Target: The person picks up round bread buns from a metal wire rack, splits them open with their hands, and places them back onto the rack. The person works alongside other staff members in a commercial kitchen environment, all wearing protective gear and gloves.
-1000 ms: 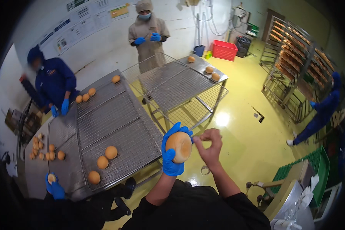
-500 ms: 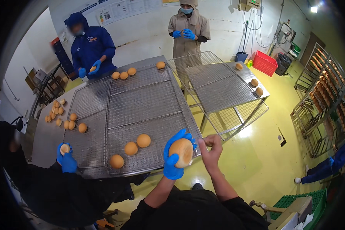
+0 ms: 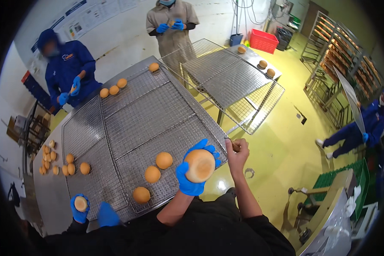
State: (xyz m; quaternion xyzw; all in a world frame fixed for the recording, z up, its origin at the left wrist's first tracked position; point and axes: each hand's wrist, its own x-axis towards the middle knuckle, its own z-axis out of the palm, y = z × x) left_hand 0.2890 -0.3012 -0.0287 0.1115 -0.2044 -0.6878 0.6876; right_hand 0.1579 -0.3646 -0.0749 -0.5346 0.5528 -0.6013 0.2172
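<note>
While your left fingers (image 3: 182,171) cup a bun (image 3: 199,166), your right fingers (image 3: 243,146) look curled, can't tell if they're gripping anything tbh.

pale wall (image 3: 123,34), upper left, hung with printed sheets (image 3: 85,23); yellow floor (image 3: 269,179) below; farther along, blue dustpan (image 3: 236,39) near red plastic crate (image 3: 263,41), black bag (image 3: 283,38) just right of it; far right, tall metal rack (image 3: 339,57), shelves well filled; near it, person in dark blue workwear (image 3: 375,119) behind tilted flat sheet (image 3: 349,100); lower right, green crate (image 3: 362,187)
</note>
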